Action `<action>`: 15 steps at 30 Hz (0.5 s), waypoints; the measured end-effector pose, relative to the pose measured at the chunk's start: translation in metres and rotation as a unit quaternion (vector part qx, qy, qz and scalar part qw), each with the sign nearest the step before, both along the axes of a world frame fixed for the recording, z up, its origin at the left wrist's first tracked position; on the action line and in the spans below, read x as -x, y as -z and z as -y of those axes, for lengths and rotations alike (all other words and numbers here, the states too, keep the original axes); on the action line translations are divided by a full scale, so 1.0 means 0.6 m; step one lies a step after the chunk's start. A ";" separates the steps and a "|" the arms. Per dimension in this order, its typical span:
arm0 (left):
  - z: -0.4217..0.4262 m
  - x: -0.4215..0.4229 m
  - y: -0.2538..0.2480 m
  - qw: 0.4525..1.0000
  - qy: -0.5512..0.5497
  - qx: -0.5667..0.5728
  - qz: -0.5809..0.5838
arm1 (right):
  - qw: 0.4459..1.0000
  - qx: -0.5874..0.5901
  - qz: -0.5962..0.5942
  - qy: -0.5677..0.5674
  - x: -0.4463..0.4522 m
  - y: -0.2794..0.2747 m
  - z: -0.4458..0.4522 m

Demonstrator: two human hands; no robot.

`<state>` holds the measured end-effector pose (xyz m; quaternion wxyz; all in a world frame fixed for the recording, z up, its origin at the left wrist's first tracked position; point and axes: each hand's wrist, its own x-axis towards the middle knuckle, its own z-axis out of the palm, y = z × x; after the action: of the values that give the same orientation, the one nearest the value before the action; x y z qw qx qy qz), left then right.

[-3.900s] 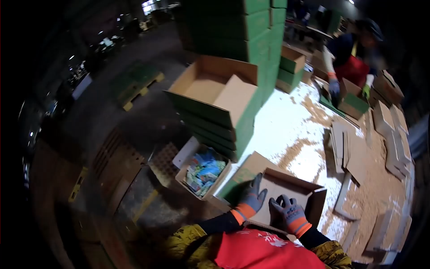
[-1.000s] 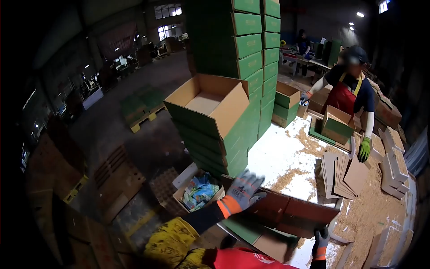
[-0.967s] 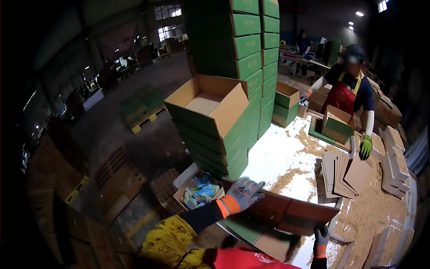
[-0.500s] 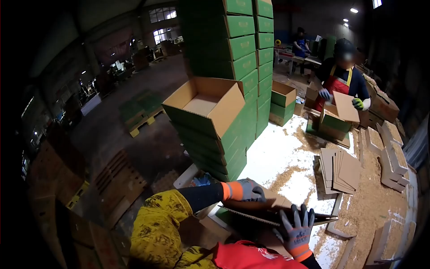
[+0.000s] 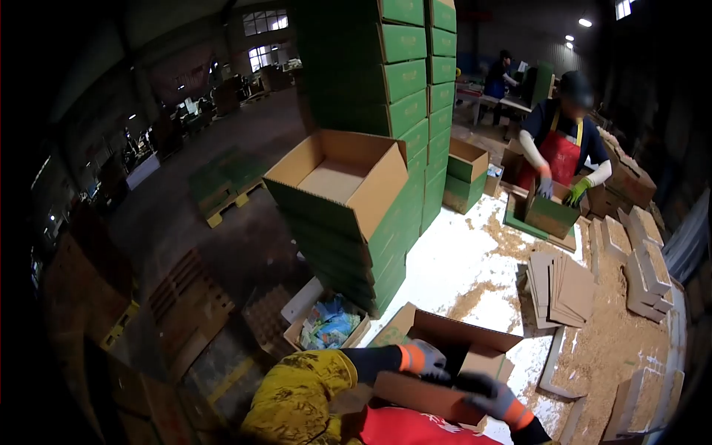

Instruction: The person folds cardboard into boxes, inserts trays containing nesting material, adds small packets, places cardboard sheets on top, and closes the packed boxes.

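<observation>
An open cardboard box [image 5: 466, 331], brown inside with green showing on its outside, stands directly in front of me. My left hand [image 5: 423, 360], in a grey glove with an orange cuff, reaches over its left part, fingers bent at the near wall. At the near right corner, my right hand [image 5: 495, 398], gloved alike, has its fingers hooked over the wall's top edge. Both hands appear closed on that near wall; their fingertips are partly hidden in shadow. A bin of blue and white wrappers [image 5: 328, 323] sits left of the box.
Tall stacks of green boxes [image 5: 405, 81] rise ahead, with an open box [image 5: 334, 174] on a nearer stack. Flat cardboard sheets [image 5: 561, 289] lie on the right among sawdust and white blocks [image 5: 647, 271]. A co-worker [image 5: 556, 152] handles another green box [image 5: 552, 216].
The box before me, nearly flat earlier, now stands opened out. My right hand, spread before, has curled over its near edge. The co-worker's hands have lowered into their box.
</observation>
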<state>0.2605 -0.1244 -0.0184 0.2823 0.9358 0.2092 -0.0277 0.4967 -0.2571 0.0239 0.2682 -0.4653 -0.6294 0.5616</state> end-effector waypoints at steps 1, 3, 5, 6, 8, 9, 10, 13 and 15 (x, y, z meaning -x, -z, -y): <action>-0.035 0.001 0.019 0.949 -0.046 0.301 0.077 | 0.996 -0.024 -0.016 0.081 0.000 0.022 -0.011; -0.083 0.021 0.042 0.855 -0.121 0.472 0.177 | 0.973 -0.125 -0.001 0.193 0.015 0.057 -0.011; -0.036 0.040 0.000 0.926 -0.237 0.222 0.192 | 0.894 -0.314 0.285 0.146 0.049 0.005 -0.004; 0.002 0.038 -0.021 0.931 -0.305 0.075 0.186 | 0.830 -0.389 0.384 0.107 0.058 -0.016 -0.018; 0.049 0.019 -0.009 0.928 -0.298 -0.145 0.171 | 0.735 -0.491 0.442 0.153 0.038 -0.025 -0.067; 0.059 0.011 -0.012 0.902 -0.289 -0.235 0.217 | 0.764 -0.463 0.401 0.204 0.042 -0.070 -0.088; 0.068 0.006 -0.024 0.867 -0.276 -0.323 0.261 | 0.787 -0.432 0.359 0.255 0.044 -0.095 -0.099; 0.070 0.040 -0.052 0.786 -0.397 -0.362 0.305 | 0.871 -0.313 0.356 0.128 0.029 -0.082 -0.044; 0.053 0.051 -0.043 0.754 -0.486 -0.355 0.264 | 0.912 -0.283 0.295 0.045 0.021 -0.073 -0.014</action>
<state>0.2297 -0.1563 0.0076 -0.0507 0.7116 0.5477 0.4372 0.4841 -0.2486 0.0676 0.2157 -0.5424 -0.7907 0.1845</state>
